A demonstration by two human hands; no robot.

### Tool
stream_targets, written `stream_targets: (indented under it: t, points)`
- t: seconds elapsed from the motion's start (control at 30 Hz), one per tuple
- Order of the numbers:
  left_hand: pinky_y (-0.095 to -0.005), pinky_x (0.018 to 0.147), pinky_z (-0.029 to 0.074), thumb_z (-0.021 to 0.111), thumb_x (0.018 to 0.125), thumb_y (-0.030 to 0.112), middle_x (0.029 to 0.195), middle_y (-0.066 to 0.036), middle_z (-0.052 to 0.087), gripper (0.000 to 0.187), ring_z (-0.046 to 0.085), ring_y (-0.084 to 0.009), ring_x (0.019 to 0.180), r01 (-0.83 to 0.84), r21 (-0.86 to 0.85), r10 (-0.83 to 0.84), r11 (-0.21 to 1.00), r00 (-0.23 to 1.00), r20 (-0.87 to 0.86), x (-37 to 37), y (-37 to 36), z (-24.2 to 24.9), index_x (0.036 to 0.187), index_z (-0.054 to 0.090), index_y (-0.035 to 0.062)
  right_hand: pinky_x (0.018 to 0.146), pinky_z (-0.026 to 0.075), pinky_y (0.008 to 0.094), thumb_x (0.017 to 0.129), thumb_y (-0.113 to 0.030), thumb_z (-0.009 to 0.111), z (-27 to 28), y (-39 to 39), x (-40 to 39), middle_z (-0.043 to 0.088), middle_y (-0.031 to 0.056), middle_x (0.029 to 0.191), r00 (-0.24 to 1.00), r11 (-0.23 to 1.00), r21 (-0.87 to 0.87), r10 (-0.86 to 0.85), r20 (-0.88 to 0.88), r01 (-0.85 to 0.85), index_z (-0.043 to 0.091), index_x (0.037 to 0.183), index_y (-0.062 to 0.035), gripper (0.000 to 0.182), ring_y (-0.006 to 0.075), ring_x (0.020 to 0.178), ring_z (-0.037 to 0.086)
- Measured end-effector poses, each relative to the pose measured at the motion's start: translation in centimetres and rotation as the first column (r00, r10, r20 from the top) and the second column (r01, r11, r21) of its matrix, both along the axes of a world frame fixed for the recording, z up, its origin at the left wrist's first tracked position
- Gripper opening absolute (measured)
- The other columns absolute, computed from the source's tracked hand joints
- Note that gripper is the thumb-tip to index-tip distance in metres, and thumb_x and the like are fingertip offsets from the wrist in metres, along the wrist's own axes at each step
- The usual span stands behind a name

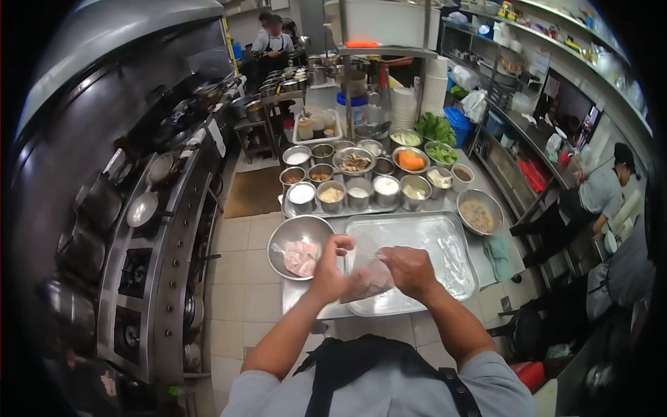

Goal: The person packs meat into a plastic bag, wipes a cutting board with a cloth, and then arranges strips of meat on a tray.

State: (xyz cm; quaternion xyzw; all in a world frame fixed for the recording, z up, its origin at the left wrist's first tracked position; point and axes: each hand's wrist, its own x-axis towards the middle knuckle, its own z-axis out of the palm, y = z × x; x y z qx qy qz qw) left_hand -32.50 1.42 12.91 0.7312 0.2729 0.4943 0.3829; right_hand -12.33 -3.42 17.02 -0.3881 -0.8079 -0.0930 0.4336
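Observation:
A clear plastic bag (pixel 367 279) with something dark reddish in its lower part hangs between my hands, partly smeared by motion. My left hand (pixel 329 272) grips its left edge near the top, thumb and fingers curled together. On the other side, my right hand (pixel 408 270) pinches the upper right of the bag with its fingers bent in. Just left of my left hand stands a steel bowl (pixel 283 235) with pale pink raw meat (pixel 301 257) in it, apparently in clear plastic. Beneath the bag and my right hand lies a large metal tray (pixel 445 240) with wet smears.
Several steel containers of ingredients (pixel 358 186) stand beyond the tray. A bowl of brownish food (pixel 479 212) and a green cloth (pixel 497 257) are at right. A stove (pixel 135 285) runs along the left. Co-workers stand at the far back (pixel 272 43) and right (pixel 590 198).

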Motion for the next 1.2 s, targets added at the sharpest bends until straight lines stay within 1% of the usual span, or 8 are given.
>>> stream_targets:
  t: [0.07,0.13,0.3,0.4,0.53,0.6,0.97,1.2]
  points:
    - [-0.0390,0.092,0.043,0.087,0.062,0.045,0.111,-0.013,0.055,0.088,0.055,-0.0278,0.108,-0.037,0.067,0.047,0.997,0.985,-0.163,-1.1,-1.1,-1.2,0.125,0.042,0.0026,0.052,0.049,0.0343,0.079,-0.014,0.066,2.3,-0.2,-2.0,0.056,0.0035,0.067,0.997,0.999,-0.039,-0.010,0.075,0.013,0.061,0.093,-0.0103,0.016,0.0225,0.061,0.061]
    - [-0.0372,0.080,0.048,0.084,0.068,0.036,0.106,-0.015,0.059,0.069,0.060,-0.0265,0.099,0.168,-0.069,-0.181,0.983,0.941,-0.286,-1.5,-1.0,-1.6,0.117,0.051,0.0019,0.051,0.049,0.0339,0.078,-0.015,0.066,4.2,-0.1,-4.6,0.056,0.0029,0.065,0.990,0.996,-0.075,-0.029,0.140,0.039,0.062,0.093,-0.0116,0.016,0.0222,0.060,0.061]
    - [-0.0325,0.069,0.048,0.072,0.080,0.017,0.083,-0.007,0.064,0.021,0.062,-0.0178,0.078,0.211,-0.233,-0.211,0.949,0.977,0.024,-3.6,-2.2,0.0,0.091,0.063,0.0017,0.048,0.048,0.0329,0.080,-0.019,0.068,5.8,0.6,-9.4,0.055,0.0009,0.063,0.977,0.993,-0.104,0.069,0.204,-0.048,0.064,0.093,-0.0140,0.014,0.0202,0.057,0.060]
    - [-0.0324,0.059,0.046,0.062,0.085,0.011,0.077,-0.006,0.064,0.010,0.061,-0.0166,0.070,0.251,-0.028,-0.251,0.967,0.968,0.023,-4.6,-1.7,-1.6,0.089,0.063,0.0016,0.047,0.047,0.0323,0.080,-0.019,0.070,6.7,1.0,-11.4,0.056,0.0013,0.061,0.976,0.995,-0.078,0.070,0.204,-0.055,0.067,0.089,-0.0127,0.011,0.0199,0.054,0.059]
    - [-0.0319,0.052,0.043,0.055,0.088,0.007,0.068,-0.004,0.062,0.010,0.059,-0.0137,0.061,0.216,-0.175,-0.232,0.961,0.970,-0.076,-5.8,-2.0,-1.0,0.085,0.062,0.0001,0.048,0.048,0.0329,0.084,-0.024,0.068,7.3,1.6,-12.9,0.061,0.0013,0.065,0.984,0.999,-0.049,0.022,0.176,-0.013,0.066,0.085,-0.0133,0.011,0.0201,0.057,0.062]
    - [-0.0309,0.047,0.039,0.054,0.088,0.008,0.062,-0.004,0.058,0.015,0.054,-0.0109,0.055,0.167,-0.149,-0.135,0.975,0.969,0.208,-5.4,-2.5,-0.2,0.079,0.061,-0.0014,0.049,0.049,0.0330,0.084,-0.024,0.068,7.9,1.2,-13.2,0.063,0.0019,0.067,0.987,0.997,-0.070,-0.014,0.162,0.026,0.066,0.085,-0.0127,0.011,0.0205,0.058,0.063]
    - [-0.0291,0.061,0.046,0.054,0.092,0.013,0.085,-0.005,0.063,0.017,0.058,-0.0118,0.074,0.314,-0.353,-0.287,0.881,0.949,0.128,-4.0,-3.8,-2.7,0.085,0.063,0.0001,0.062,0.050,0.0340,0.086,-0.035,0.064,8.2,-4.3,-11.1,0.062,0.0068,0.088,0.975,0.975,-0.019,-0.220,-0.018,0.220,0.061,0.108,-0.0070,0.035,0.0242,0.075,0.062]
    - [-0.0266,0.068,0.046,0.061,0.092,0.021,0.089,-0.005,0.063,0.024,0.058,-0.0125,0.080,0.269,-0.364,-0.206,0.892,0.957,0.202,-2.8,-8.1,-2.3,0.097,0.062,-0.0020,0.060,0.048,0.0349,0.089,-0.041,0.059,3.3,-7.1,-9.8,0.055,0.0092,0.075,0.953,0.959,-0.027,-0.276,0.122,0.281,0.055,0.079,-0.0058,0.037,0.0246,0.069,0.059]
